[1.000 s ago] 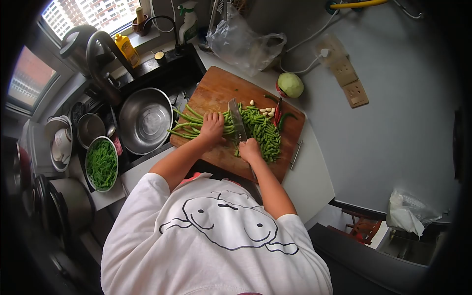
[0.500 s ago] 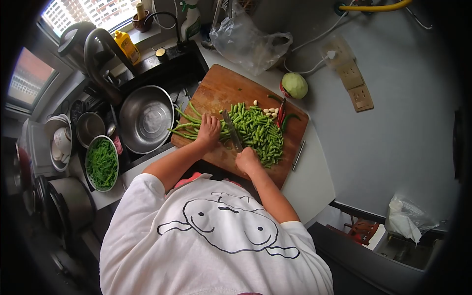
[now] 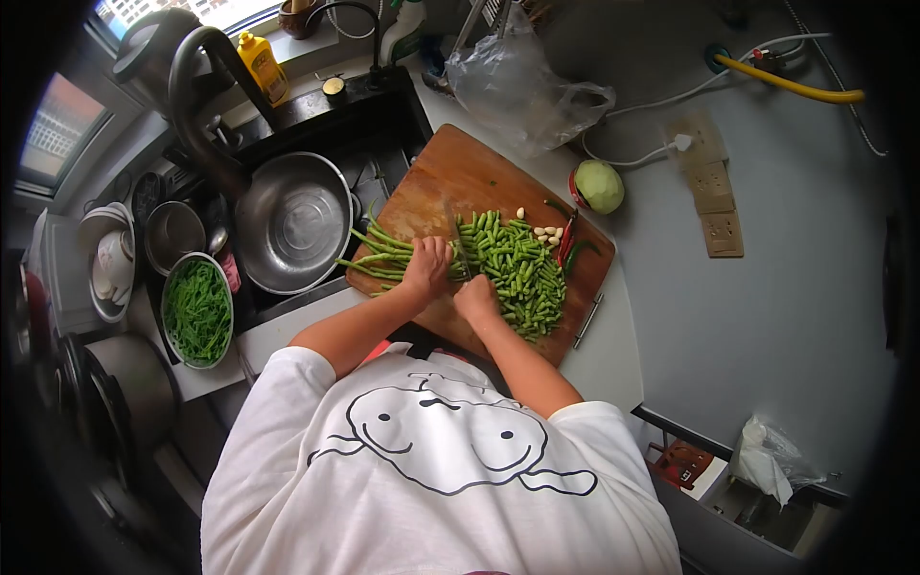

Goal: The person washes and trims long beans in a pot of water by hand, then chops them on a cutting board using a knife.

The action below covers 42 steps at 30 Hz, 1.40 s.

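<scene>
On the wooden cutting board [image 3: 422, 196], my left hand [image 3: 427, 266] is closed over a bunch of long green beans [image 3: 383, 251], whose ends stick out to the left. My right hand [image 3: 477, 299] grips the handle of a knife [image 3: 458, 244], its blade upright and blurred, close beside my left fingertips. To the right of the blade lies a heap of cut green bean pieces [image 3: 522, 273]. Garlic cloves [image 3: 549, 235], red chilies [image 3: 565, 240] and a green chili [image 3: 579, 255] lie at the board's right side.
Left of the board, a large metal bowl [image 3: 295, 222] sits over the sink. A bowl of leafy greens [image 3: 197, 311] stands farther left. Behind the board are a plastic bag [image 3: 522, 86] and a pale green round vegetable [image 3: 599, 186]. A faucet [image 3: 192, 105] arches at upper left.
The view has shifted, so the board sits slightly farther right and lower. The knife has moved from leaning over the cut pieces to upright beside my left hand, which still holds the beans.
</scene>
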Tool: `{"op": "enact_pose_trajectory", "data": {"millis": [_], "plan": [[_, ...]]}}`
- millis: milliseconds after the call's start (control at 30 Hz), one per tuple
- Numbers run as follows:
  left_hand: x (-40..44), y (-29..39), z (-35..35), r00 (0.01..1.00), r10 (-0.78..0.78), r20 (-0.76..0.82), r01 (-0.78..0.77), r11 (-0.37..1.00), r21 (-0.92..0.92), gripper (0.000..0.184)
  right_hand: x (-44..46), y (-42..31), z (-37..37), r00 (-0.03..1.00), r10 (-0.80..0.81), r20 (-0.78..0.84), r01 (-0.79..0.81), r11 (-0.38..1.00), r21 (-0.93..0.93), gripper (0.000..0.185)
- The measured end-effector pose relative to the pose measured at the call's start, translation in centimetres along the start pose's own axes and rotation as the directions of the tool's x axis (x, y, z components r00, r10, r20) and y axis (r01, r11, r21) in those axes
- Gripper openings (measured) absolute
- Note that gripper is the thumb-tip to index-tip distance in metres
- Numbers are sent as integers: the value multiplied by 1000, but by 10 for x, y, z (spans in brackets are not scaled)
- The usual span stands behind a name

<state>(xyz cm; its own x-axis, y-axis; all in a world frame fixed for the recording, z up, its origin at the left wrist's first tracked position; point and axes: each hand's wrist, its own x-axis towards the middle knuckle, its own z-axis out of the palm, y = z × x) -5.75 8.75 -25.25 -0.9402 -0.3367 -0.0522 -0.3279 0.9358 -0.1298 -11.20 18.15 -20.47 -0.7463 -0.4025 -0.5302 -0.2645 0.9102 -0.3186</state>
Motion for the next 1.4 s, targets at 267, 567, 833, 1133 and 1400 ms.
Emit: {"op": "enact_pose_trajectory", "data": {"millis": [267,567,833,1133,1400], "plan": [[-10,-10,-9,997,67,-40,-71,992,-102,61,-3,33,17,972,-82,-219,120,979,166,30],[15,-40,-28,982,-69,177,172,718,-674,41,-19,87,12,916,-21,-401,216,868,447,39],[62,-19,17,961,-275,-16,209,767,-606,14,-38,108,21,903,13,-430,229,831,507,36],[60,-34,-38,977,-103,184,191,807,-559,12,-55,116,7,924,82,-374,166,794,585,41],[39,-135,-35,931,-354,87,363,879,-308,22,-66,114,-3,929,90,-358,120,843,524,41]]}}
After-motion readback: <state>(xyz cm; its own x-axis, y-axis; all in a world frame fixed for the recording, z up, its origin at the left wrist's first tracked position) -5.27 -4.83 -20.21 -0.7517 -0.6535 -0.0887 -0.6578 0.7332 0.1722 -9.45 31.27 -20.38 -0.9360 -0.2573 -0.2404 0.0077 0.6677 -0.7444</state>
